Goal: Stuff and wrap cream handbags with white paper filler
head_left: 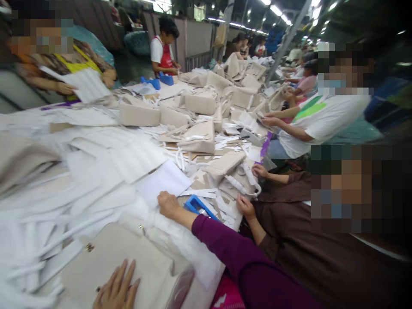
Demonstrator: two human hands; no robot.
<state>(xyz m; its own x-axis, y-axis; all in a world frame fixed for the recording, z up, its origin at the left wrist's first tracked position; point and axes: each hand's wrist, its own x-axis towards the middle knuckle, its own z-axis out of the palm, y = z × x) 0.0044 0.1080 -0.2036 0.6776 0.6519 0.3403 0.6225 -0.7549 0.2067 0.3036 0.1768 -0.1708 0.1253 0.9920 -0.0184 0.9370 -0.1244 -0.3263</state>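
My left hand (117, 289) lies flat, fingers stretched out, on a beige handbag (109, 257) with small gold fittings at the near table edge. My right hand (167, 203), in a purple sleeve, reaches forward over the bag with its fingers curled closed on white wrapping paper (162, 179) that spreads over the table. A blue tool (196, 203) sits just right of that hand among white paper strips.
The long table (198, 180) is piled with beige handbags (198, 137), white sheets and strips. A co-worker in brown (289, 223) handles a bag strap close on my right. More people work along both sides. Blue trays (157, 80) stand at the far end.
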